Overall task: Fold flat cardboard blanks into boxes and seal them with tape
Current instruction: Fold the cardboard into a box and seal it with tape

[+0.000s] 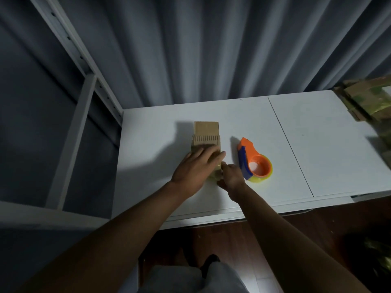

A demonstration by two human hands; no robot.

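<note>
Fingers (213,155) of the left hand (195,169) lie flat on the box (206,137).
Right hand (231,176) presses its near end, grip unclear; dispenser (252,161) just beside.

**Bare Arms and Grey Clothes**

Two arms come up from the bottom of the picture. Both are bare all the way, with no sleeves showing. The left hand (196,168) has no glove, no ring and no watch. The right hand (231,178) is bare as well, and its wrist has nothing on it. Near the bottom edge, between the arms, there is some light grey cloth that the person wears. A dark shape peeks out just above it, too dim to tell.
</note>
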